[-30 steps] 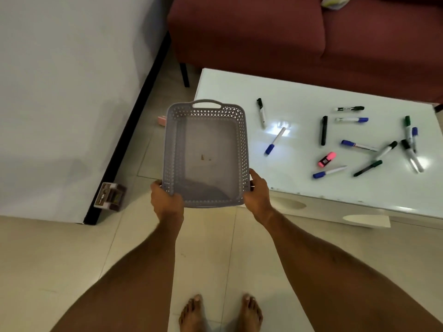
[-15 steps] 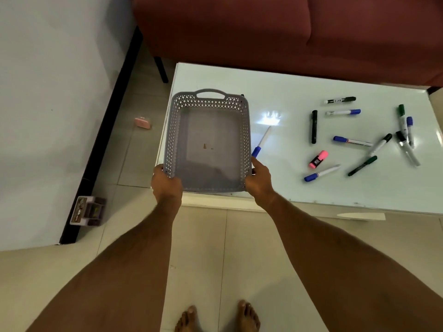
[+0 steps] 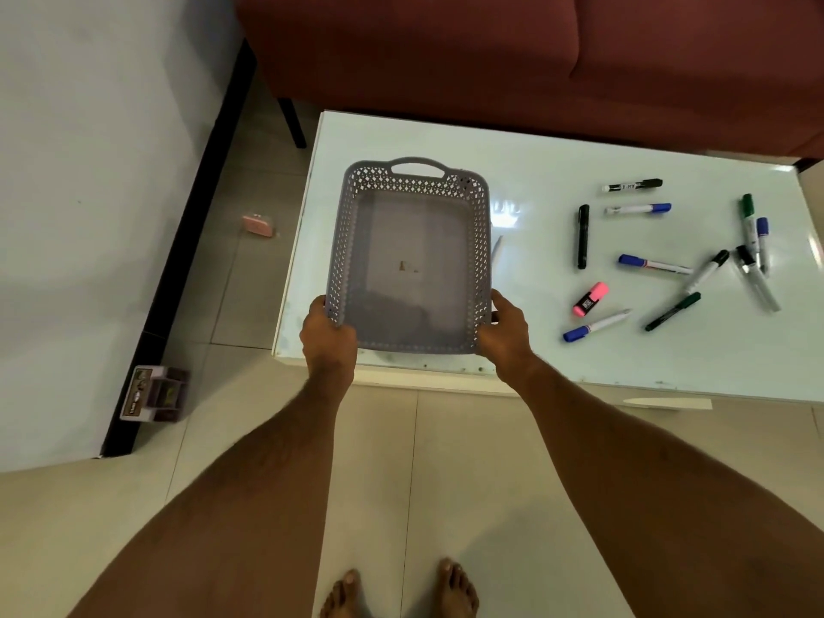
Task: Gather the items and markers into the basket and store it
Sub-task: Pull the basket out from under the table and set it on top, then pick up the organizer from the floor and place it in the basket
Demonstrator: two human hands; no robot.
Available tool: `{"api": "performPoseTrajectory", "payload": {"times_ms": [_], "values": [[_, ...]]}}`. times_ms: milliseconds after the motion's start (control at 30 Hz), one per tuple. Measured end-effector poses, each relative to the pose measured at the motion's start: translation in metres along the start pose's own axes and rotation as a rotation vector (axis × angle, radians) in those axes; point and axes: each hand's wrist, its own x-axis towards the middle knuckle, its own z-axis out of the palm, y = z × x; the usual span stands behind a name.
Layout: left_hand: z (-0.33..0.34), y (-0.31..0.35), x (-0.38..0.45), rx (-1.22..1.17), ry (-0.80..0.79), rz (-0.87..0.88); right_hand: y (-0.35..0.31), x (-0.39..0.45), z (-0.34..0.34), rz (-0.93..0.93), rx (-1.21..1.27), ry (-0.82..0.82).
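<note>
A grey perforated basket (image 3: 482,243) sits over the left end of the white table (image 3: 557,350), empty but for a few crumbs. My left hand (image 3: 327,336) grips its near left corner and my right hand (image 3: 506,334) grips its near right corner. Several markers lie scattered on the table to the right: a black marker (image 3: 582,236), a pink highlighter (image 3: 591,299), a blue-capped marker (image 3: 595,325), a green marker (image 3: 672,311). One marker (image 3: 496,251) is mostly hidden behind the basket's right wall.
A dark red sofa (image 3: 490,60) stands behind the table. On the tiled floor to the left lie a pink eraser (image 3: 257,225) and a small box (image 3: 154,393) beside a white wall with a black base strip. My bare feet show at the bottom.
The basket, held by both hands, has moved forward and right from above the floor to over the table's left end, covering two markers there.
</note>
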Motion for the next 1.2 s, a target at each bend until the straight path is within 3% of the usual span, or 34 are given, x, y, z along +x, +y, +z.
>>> {"api": "performPoseTrajectory", "payload": {"times_ms": [500, 700, 767, 867, 1000, 1200], "values": [[-0.007, -0.006, 0.005, -0.120, -0.083, -0.026, -0.012, -0.009, 0.006, 0.036, -0.052, 0.023], [-0.018, -0.009, 0.014, -0.144, -0.131, -0.034, -0.025, -0.011, 0.016, 0.078, -0.134, 0.108], [-0.027, -0.010, 0.021, -0.191, -0.123, -0.054, -0.034, -0.012, 0.021, 0.048, -0.245, 0.187], [-0.054, -0.013, 0.039, -0.253, -0.072, -0.057, -0.057, -0.023, 0.040, -0.144, -0.338, 0.280], [-0.105, -0.020, 0.068, -0.324, 0.056, -0.062, -0.097, -0.035, 0.093, -0.308, -0.325, 0.170], [-0.189, -0.055, 0.116, -0.483, 0.209, -0.228, -0.158, -0.048, 0.201, -0.380, -0.261, -0.073]]}}
